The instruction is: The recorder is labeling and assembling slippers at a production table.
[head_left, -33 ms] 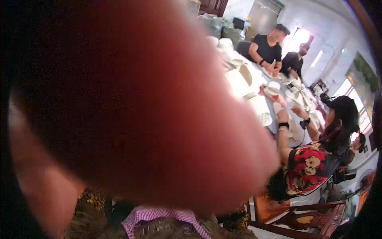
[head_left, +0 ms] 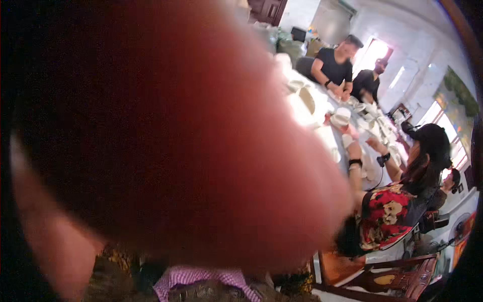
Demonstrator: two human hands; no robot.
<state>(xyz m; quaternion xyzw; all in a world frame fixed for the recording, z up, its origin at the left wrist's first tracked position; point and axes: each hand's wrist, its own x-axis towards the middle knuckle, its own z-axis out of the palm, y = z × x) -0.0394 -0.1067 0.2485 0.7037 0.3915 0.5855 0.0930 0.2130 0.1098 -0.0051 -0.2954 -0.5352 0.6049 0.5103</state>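
Note:
My left hand (head_left: 241, 171) is right up against the camera, a large dark red blur over the left and middle of the view. Its forearm (head_left: 55, 246) comes up at the lower left. The separate fingers cannot be made out, nor whether they hold anything. My right hand does not show. Below the blur, a purple-and-white checked cloth (head_left: 206, 276) lies over dark patterned clothing. Past the hand's edge, pale rounded, hollow pieces (head_left: 341, 117) lie on a long table (head_left: 373, 173), partly hidden by my hand.
A person in a red floral top (head_left: 387, 216) works at the table's near right side. Two people in dark shirts (head_left: 336, 65) stand farther back. A carved wooden chair (head_left: 387, 277) stands at the lower right. Filled sacks (head_left: 293, 49) are at the back.
The scene beyond my hand has shifted slightly left in view. My left hand still covers the camera in nearly the same place.

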